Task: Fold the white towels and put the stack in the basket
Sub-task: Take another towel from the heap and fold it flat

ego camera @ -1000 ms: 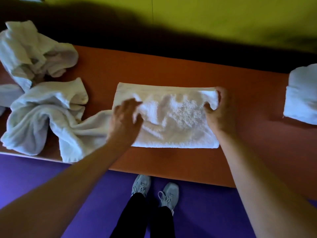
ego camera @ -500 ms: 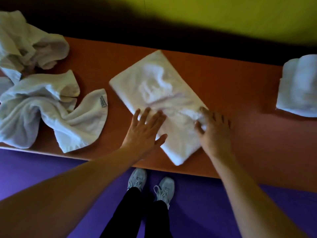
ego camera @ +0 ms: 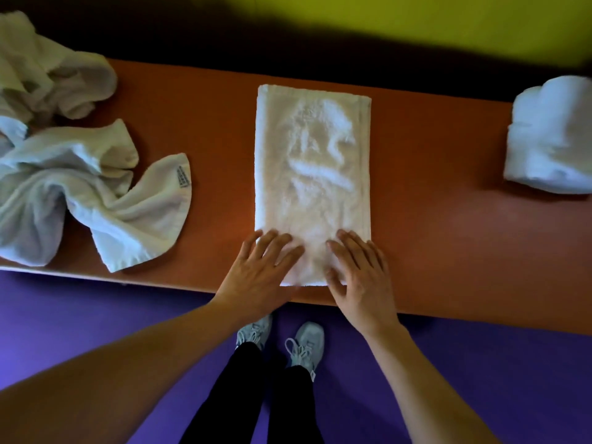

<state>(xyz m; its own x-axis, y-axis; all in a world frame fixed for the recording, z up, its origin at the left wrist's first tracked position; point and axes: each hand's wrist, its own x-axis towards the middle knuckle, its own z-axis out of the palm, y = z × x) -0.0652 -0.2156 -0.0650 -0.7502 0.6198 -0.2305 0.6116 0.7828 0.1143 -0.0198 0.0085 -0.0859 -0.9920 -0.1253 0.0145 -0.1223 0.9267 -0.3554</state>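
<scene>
A folded white towel [ego camera: 312, 174] lies as a long rectangle on the orange table [ego camera: 432, 225], its short end at the near edge. My left hand [ego camera: 261, 274] rests flat on the towel's near left corner, fingers spread. My right hand [ego camera: 360, 277] lies flat on its near right corner, fingers apart. Neither hand grips anything. A stack of folded white towels [ego camera: 551, 139] sits at the table's right end. No basket is in view.
Crumpled white towels [ego camera: 73, 190] are heaped at the table's left end, with another bunched one [ego camera: 48, 72] behind them. A dark gap and a yellow-green wall [ego camera: 416, 17] lie beyond the table. My legs and grey shoes [ego camera: 282, 341] stand on purple floor.
The folded towel has been turned from lying sideways to pointing away from me. Both hands slid from its sides to its near end.
</scene>
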